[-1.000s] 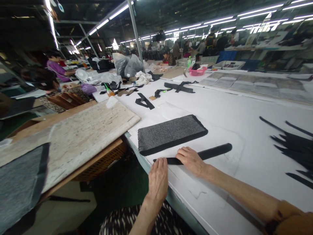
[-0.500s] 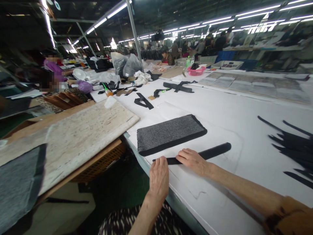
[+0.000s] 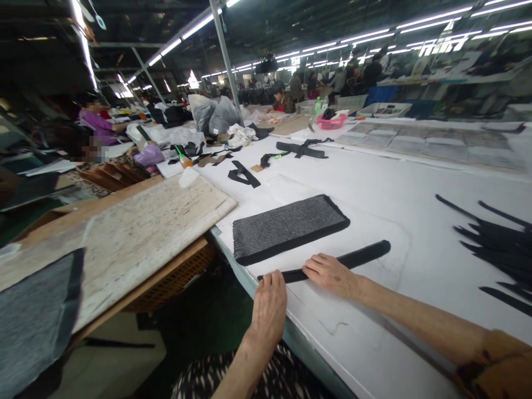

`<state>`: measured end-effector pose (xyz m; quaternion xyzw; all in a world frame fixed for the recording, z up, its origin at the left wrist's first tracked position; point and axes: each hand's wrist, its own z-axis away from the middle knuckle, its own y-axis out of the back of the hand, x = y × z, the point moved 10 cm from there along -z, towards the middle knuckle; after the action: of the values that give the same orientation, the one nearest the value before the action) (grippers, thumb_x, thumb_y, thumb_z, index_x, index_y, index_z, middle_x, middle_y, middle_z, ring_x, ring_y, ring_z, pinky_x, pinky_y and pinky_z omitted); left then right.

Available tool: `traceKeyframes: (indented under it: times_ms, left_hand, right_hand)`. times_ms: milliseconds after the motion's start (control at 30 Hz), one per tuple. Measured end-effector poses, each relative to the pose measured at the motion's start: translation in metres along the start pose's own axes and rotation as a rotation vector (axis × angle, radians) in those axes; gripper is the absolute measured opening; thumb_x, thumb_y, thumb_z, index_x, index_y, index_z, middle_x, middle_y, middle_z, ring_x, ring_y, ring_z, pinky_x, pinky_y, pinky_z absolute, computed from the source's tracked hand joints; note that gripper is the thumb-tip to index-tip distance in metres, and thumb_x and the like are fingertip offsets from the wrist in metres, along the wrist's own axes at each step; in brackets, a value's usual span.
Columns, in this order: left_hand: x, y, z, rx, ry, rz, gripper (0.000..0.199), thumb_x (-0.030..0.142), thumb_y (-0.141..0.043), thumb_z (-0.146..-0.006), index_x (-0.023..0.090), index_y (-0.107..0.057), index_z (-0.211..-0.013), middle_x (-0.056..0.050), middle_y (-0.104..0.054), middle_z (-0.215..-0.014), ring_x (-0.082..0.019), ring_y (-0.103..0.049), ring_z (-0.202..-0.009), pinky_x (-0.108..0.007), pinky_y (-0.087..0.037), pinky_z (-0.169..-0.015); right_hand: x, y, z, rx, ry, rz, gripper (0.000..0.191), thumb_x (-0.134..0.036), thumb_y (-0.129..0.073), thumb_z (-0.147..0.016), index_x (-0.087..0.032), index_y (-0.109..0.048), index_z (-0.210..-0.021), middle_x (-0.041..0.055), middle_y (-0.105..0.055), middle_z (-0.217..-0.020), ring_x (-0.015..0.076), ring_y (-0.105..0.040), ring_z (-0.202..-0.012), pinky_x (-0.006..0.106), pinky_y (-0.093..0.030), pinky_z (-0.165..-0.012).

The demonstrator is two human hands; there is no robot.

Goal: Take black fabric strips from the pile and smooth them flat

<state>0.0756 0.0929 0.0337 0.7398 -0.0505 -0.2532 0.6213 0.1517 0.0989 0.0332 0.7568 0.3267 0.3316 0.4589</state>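
Note:
A long black strip [image 3: 366, 254] lies on the white table [image 3: 415, 221], its rounded right end free. At the strip's left end, my left hand [image 3: 270, 302] grips it with closed fingers near the table edge. My right hand [image 3: 330, 274] rests on the strip's middle, fingers together and pressed on it. Just beyond both hands lies a grey knitted panel [image 3: 288, 227] with black trim on its front and right edges; neither hand touches it.
Black strips [image 3: 494, 244] are heaped at the right. A speckled board [image 3: 158, 221] holds another grey panel [image 3: 37, 321] at the left. Farther back are black scraps [image 3: 245, 174], a pink basket [image 3: 331, 122], plastic bags [image 3: 224, 115] and a person in purple [image 3: 97, 122].
The view has shifted slightly. My left hand has moved slightly down, and my right hand is a little farther right along the strip. Both hands keep their hold.

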Motion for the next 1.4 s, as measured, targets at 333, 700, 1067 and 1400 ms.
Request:
traceKeyframes:
  times_ms: [333,700,1067,1400]
  left_hand:
    - [0.01,-0.002,-0.006,-0.078,0.026,-0.092,0.054,0.004,-0.047,-0.079,0.022,-0.05,-0.13,-0.016,-0.063,-0.093,-0.027,-0.062,-0.08,-0.035,-0.05,-0.064]
    - [0.028,0.0,-0.015,-0.084,0.012,-0.095,0.055,0.004,-0.046,-0.079,0.023,-0.051,-0.13,-0.016,-0.062,-0.109,-0.031,-0.058,-0.099,-0.046,-0.047,-0.082]
    - [0.049,0.006,-0.021,-0.043,-0.224,0.042,0.028,0.001,-0.049,-0.074,0.007,-0.066,-0.095,-0.01,-0.058,-0.084,-0.022,-0.053,-0.079,-0.033,-0.048,-0.069]
    - [0.051,0.024,-0.021,0.037,-0.038,0.04,0.05,0.003,-0.045,-0.078,0.011,-0.051,-0.126,-0.013,-0.058,-0.09,-0.026,-0.055,-0.082,-0.037,-0.046,-0.068]
  right_hand:
    - [0.018,0.01,0.023,0.047,-0.074,-0.002,0.022,-0.004,-0.041,-0.089,-0.012,-0.061,-0.087,0.0038,-0.054,-0.078,0.0154,-0.046,-0.072,0.029,-0.035,-0.066]
    - [0.024,0.014,0.04,0.059,-0.08,0.051,0.022,-0.002,-0.041,-0.088,-0.012,-0.061,-0.088,0.0045,-0.055,-0.078,0.0157,-0.046,-0.074,0.029,-0.035,-0.067]
    - [0.024,0.01,0.037,0.019,-0.082,0.086,0.023,-0.003,-0.041,-0.088,-0.013,-0.061,-0.084,0.0031,-0.052,-0.074,0.015,-0.044,-0.07,0.029,-0.033,-0.063]
    - [0.025,0.017,0.041,0.023,-0.031,0.059,0.024,-0.003,-0.038,-0.09,-0.011,-0.061,-0.088,0.0039,-0.054,-0.075,0.0144,-0.044,-0.069,0.029,-0.034,-0.063]
